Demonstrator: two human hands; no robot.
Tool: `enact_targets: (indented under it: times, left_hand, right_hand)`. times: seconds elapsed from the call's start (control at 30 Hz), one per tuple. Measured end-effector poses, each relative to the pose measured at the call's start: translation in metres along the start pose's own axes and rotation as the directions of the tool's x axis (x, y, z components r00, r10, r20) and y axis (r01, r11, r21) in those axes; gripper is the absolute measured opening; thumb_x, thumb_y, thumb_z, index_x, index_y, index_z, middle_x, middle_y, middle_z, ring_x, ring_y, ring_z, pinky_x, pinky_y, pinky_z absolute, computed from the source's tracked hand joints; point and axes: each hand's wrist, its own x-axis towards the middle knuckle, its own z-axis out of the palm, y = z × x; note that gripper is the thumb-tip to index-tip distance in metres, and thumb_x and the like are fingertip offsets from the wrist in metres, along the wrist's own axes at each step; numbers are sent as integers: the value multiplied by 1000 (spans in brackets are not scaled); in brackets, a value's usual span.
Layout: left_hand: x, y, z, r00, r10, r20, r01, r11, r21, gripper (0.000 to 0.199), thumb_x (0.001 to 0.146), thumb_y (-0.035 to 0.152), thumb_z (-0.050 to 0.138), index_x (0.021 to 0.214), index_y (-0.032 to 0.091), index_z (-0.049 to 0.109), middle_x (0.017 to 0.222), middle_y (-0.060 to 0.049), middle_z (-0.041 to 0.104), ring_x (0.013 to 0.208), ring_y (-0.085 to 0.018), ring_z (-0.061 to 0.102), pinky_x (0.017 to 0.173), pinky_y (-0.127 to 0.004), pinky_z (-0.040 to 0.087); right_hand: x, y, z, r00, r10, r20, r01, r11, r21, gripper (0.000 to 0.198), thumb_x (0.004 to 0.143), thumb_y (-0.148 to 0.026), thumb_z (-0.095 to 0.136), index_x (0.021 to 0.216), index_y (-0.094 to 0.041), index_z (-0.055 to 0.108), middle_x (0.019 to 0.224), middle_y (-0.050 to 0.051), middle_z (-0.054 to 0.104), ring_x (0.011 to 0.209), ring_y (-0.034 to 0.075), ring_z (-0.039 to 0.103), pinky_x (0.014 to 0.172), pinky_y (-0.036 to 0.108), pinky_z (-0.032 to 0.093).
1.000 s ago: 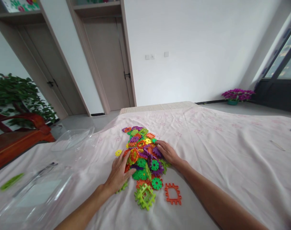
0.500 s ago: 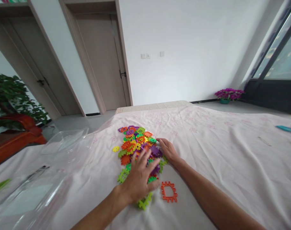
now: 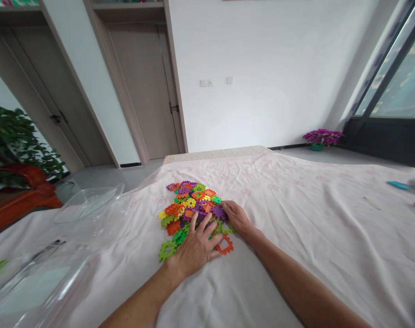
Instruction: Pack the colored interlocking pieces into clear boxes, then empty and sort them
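A heap of colourful plastic gear-shaped toy pieces (image 3: 191, 203) lies on the pale floral cloth, in orange, purple, green and yellow. Across its near side rests my left hand (image 3: 197, 243), palm down with fingers spread over the pieces. By its thumb lies an orange square toothed frame (image 3: 225, 244). My right hand (image 3: 237, 216) lies along the heap's right edge, fingers extended and touching or nearly touching a purple piece (image 3: 219, 213). A light green toothed piece (image 3: 167, 250) sits left of my left hand. Pieces under the left palm are hidden.
Clear plastic containers (image 3: 36, 287) and a clear tray (image 3: 91, 200) stand on the left of the cloth (image 3: 289, 255). Toward the right edge lie a blue object (image 3: 399, 185) and a thin stick (image 3: 372, 203). A reddish wooden chair (image 3: 29, 187) borders the left.
My left hand has pushed forward against the near pieces, bringing the lime green one and the orange frame up to the heap. My right hand has stayed at the right edge.
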Motion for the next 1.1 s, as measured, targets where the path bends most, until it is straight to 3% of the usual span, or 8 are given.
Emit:
enact_targets:
  times: [0.2,0.3,0.4,0.5,0.7,0.87,0.97,1.1]
  left_hand:
    - [5,-23,5,973,-186,-135,197,978,71,43,85,35,67,127,29,59,157,-11,34,146,-36,23,116,-69,2]
    - [4,-35,10,935,-264,-238,287,955,71,49,86,18,62,133,28,54,158,-11,31,142,-34,33,116,-65,19]
    - [0,-52,17,879,-322,-353,351,936,19,51,87,6,50,135,26,53,157,-10,31,136,-29,44,111,-52,39]
    - [-7,-71,23,803,-379,-460,381,920,-92,51,87,2,45,132,23,54,156,-11,32,134,-26,47,108,-43,45]
    - [-18,-88,25,668,-468,-578,373,883,-283,41,87,4,47,120,24,62,143,-10,47,125,-23,54,108,-43,46]
    - [-18,-90,24,568,-509,-646,352,860,-369,34,87,8,50,115,22,64,129,-10,58,126,-24,53,109,-45,44]
    - [-19,-91,26,517,-587,-623,351,809,-471,31,87,12,53,114,23,65,132,-9,56,127,-24,52,112,-46,40]
    - [-21,-93,29,451,-707,-545,337,700,-629,34,84,15,59,116,24,65,140,-8,52,132,-25,49,115,-46,36]
  right_hand:
    - [-2,-10,0,997,-53,47,57,995,-83,38,98,-43,40,97,-20,70,100,7,70,95,21,63,90,33,47]
    - [-3,-13,1,995,-77,66,83,991,-101,38,98,-42,41,94,-19,71,96,7,69,91,20,62,87,32,47]
    - [-4,-15,0,990,-115,86,122,989,-88,36,98,-42,43,94,-19,71,94,6,69,89,20,62,85,32,47]
    - [-5,-16,-1,987,-126,98,133,988,-73,33,97,-42,46,99,-19,71,93,6,68,88,20,62,83,32,48]
    - [-8,-21,-5,971,-162,175,167,986,-19,33,95,-45,51,109,-22,69,104,6,66,90,18,64,79,30,51]
    - [-11,-25,-2,932,-249,263,301,936,-180,56,85,-56,64,130,-23,60,129,11,59,114,26,59,95,38,48]
    - [-12,-25,2,905,-283,317,376,880,-289,72,77,-59,70,138,-24,53,135,12,56,119,29,56,100,43,44]
    - [-12,-22,5,929,-222,297,325,873,-364,71,75,-57,73,136,-25,55,120,11,63,108,27,59,92,40,47]
